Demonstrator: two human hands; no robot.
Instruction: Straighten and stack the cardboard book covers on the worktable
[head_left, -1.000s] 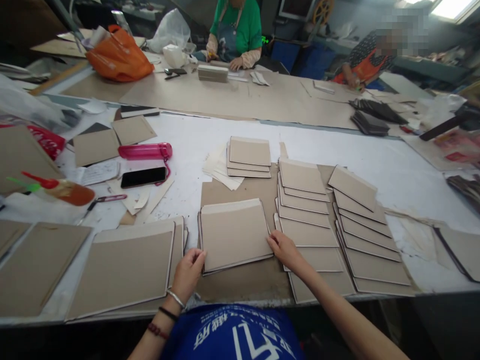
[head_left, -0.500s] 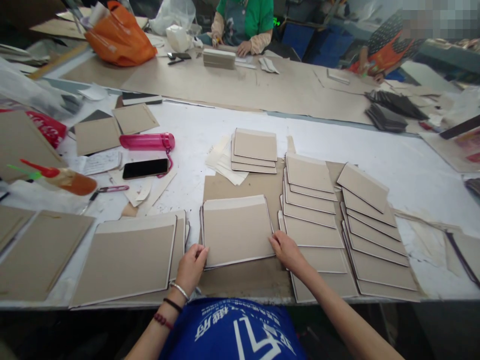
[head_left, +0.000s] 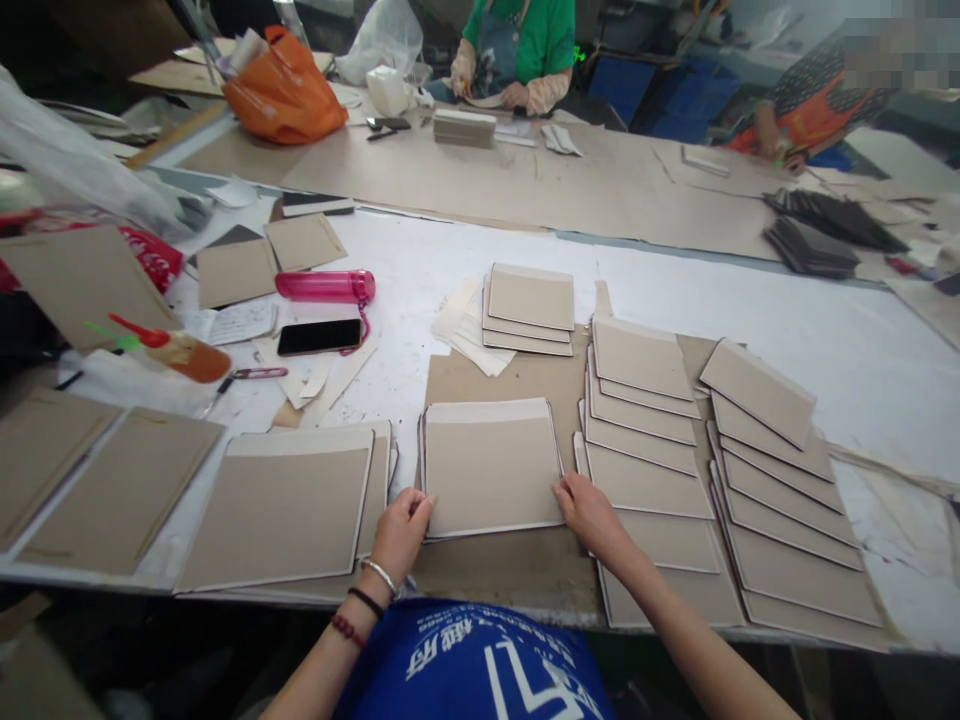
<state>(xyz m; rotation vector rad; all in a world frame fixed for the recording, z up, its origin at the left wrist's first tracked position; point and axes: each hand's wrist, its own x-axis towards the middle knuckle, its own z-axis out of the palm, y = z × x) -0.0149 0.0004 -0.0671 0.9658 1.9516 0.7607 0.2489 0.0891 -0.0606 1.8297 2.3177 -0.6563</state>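
A grey-brown cardboard panel [head_left: 491,470] with pale edging lies on a small stack in front of me. My left hand [head_left: 405,520] pinches its lower left edge, fingers curled. At the right edge, my right hand [head_left: 585,505] grips the same panel between thumb and fingers. To the left lies another pile of large panels [head_left: 289,510], close to my left wrist. Overlapping dark-edged panels [head_left: 645,470] fan out beside my right hand, and a second fanned row [head_left: 795,510] lies further right. Beyond the held panel sits a small stack of panels [head_left: 531,300].
Left of centre lie a pink bottle [head_left: 322,287], a phone [head_left: 319,337], a glue bottle [head_left: 187,355] and paper scraps. An orange bag [head_left: 285,90] stands on the far table. Two people work there, one in a green top [head_left: 551,40].
The view has shifted left, so things appear further right. Both hands keep hold of the panel, which now lies slightly straighter over the stack.
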